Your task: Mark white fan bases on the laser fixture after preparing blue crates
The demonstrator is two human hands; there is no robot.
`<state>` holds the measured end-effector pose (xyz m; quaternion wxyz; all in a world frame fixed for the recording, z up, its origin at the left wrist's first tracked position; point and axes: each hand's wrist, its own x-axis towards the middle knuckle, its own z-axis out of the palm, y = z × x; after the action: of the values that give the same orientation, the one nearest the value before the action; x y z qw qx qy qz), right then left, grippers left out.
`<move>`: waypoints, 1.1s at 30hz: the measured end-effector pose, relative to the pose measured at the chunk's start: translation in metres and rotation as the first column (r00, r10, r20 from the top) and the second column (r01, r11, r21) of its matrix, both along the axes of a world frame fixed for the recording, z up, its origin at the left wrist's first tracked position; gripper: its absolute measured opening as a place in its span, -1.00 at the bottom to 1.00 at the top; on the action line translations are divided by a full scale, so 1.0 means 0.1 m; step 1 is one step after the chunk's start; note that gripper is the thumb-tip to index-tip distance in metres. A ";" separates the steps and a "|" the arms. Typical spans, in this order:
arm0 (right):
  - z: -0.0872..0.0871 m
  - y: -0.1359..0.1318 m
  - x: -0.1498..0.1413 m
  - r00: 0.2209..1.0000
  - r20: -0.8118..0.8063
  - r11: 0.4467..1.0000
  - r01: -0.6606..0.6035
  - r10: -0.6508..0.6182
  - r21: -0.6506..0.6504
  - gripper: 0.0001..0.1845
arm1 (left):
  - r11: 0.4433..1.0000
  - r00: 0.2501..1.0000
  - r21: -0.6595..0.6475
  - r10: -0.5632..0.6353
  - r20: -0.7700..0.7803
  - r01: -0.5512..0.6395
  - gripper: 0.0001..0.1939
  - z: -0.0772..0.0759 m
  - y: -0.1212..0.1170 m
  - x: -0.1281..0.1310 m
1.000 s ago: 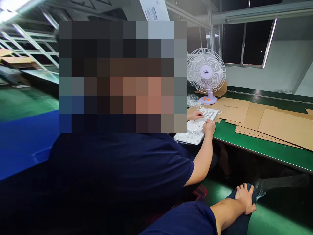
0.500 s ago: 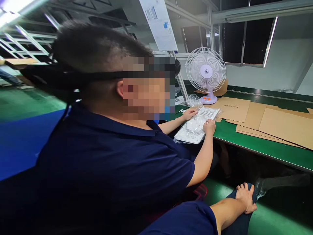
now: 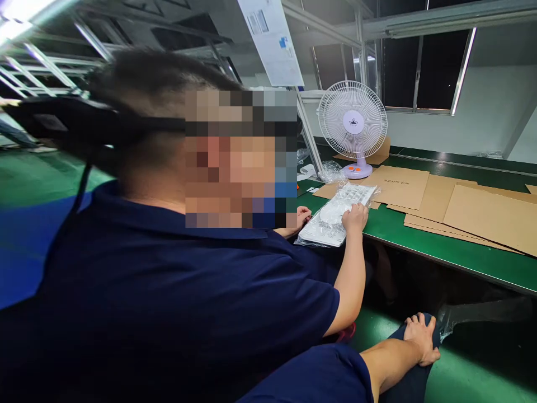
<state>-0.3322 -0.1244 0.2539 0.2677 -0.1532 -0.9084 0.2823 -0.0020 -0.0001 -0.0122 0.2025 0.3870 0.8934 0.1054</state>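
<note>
My left hand (image 3: 420, 339) lies on the knee of my dark trousers (image 3: 405, 380). Its fingers are spread and bent over the knee, and nothing is in it. My right hand is out of the frame. Beside me a co-worker in a navy shirt (image 3: 201, 291) faces the bench. One co-worker's hand (image 3: 356, 217) rests on a flat white item in clear plastic wrap (image 3: 321, 229), which has a round white part on top. The co-worker's other hand (image 3: 302, 215) is near its left edge, partly hidden.
On the green bench (image 3: 419, 238) lie overlapping flat cardboard sheets (image 3: 495, 215). Behind the wrapped item stands a white desk fan (image 3: 353, 122), with crumpled clear plastic (image 3: 333, 171) next to it. A clear plastic sheet (image 3: 482, 316) hangs under the bench near my knee.
The co-worker's head and shoulders have shifted left. The co-worker's far hand has drawn back from the wrapped item's top toward its lower left, and the near hand moved slightly left. My left hand stays put.
</note>
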 end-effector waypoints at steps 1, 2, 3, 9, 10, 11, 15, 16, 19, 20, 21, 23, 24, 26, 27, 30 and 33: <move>-0.03 -0.04 0.00 1.000 -0.008 1.000 0.002 -0.002 -0.008 -0.58 | 1.000 1.000 0.000 0.001 0.000 -0.001 0.10 0.01 0.00 0.00; -0.06 -0.09 0.01 1.000 -0.010 1.000 0.016 -0.016 -0.022 -0.54 | 1.000 1.000 0.001 0.000 0.000 0.000 0.10 0.01 0.00 0.00; -0.10 -0.15 0.03 0.999 -0.005 0.998 0.043 -0.044 -0.045 -0.50 | 1.000 1.000 0.002 -0.005 0.000 0.005 0.11 0.02 0.00 0.00; -0.24 -0.36 0.18 0.960 0.146 0.935 0.268 -0.239 -0.233 -0.53 | 1.000 1.000 -0.008 -0.006 -0.008 0.006 0.10 0.06 0.01 0.01; -0.24 -0.37 0.19 0.958 0.163 0.929 0.271 -0.236 -0.253 -0.56 | 1.000 1.000 -0.004 -0.002 -0.007 0.002 0.10 0.05 0.01 0.01; -0.24 -0.36 0.19 0.959 0.174 0.927 0.263 -0.222 -0.268 -0.58 | 1.000 1.000 0.002 0.001 -0.006 -0.001 0.09 0.03 0.02 0.02; -0.18 -0.32 0.23 0.972 0.167 0.933 0.207 -0.163 -0.295 -0.62 | 1.000 1.000 0.025 0.008 -0.015 -0.007 0.08 -0.04 0.02 0.02; -0.16 -0.31 0.24 0.975 0.155 0.935 0.197 -0.157 -0.294 -0.61 | 1.000 1.000 0.021 0.009 -0.015 -0.008 0.09 -0.06 0.03 0.01; -0.08 -0.29 0.29 0.983 0.104 0.945 0.174 -0.150 -0.277 -0.55 | 1.000 1.000 0.012 0.013 -0.011 -0.013 0.11 -0.09 0.05 0.00; -0.05 -0.29 0.30 0.985 0.086 0.949 0.167 -0.149 -0.268 -0.52 | 1.000 1.000 0.011 0.013 -0.011 -0.013 0.12 -0.10 0.05 0.00; -0.02 -0.29 0.32 0.986 0.070 0.952 0.161 -0.148 -0.259 -0.50 | 1.000 1.000 0.009 0.015 -0.012 -0.015 0.12 -0.10 0.06 0.00; 0.04 -0.31 0.35 0.988 0.044 0.959 0.153 -0.147 -0.237 -0.46 | 1.000 1.000 0.007 0.017 -0.017 -0.017 0.11 -0.10 0.06 0.01; 0.07 -0.32 0.37 0.988 0.034 0.962 0.152 -0.148 -0.225 -0.45 | 1.000 1.000 0.004 0.019 -0.019 -0.019 0.10 -0.10 0.06 0.01; 0.12 -0.38 0.42 0.989 0.016 0.969 0.148 -0.148 -0.198 -0.42 | 1.000 1.000 0.000 0.020 -0.017 -0.020 0.09 -0.09 0.06 0.03; 0.13 -0.41 0.45 0.990 0.008 0.972 0.142 -0.143 -0.188 -0.43 | 1.000 1.000 0.002 0.018 -0.015 -0.018 0.09 -0.08 0.05 0.04; 0.14 -0.58 0.51 0.995 -0.023 0.993 0.092 -0.094 -0.074 -0.41 | 1.000 1.000 0.014 0.017 -0.020 -0.017 0.10 -0.05 0.03 0.04; 0.06 -0.81 0.51 0.998 -0.029 0.974 -0.049 0.057 0.220 -0.39 | 1.000 1.000 0.000 0.004 -0.018 -0.004 0.10 0.00 0.02 0.02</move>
<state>-0.2815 -0.2053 0.2601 0.2914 -0.0935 -0.9328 0.1903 0.0000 0.0022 -0.0124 0.1942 0.3861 0.8959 0.1024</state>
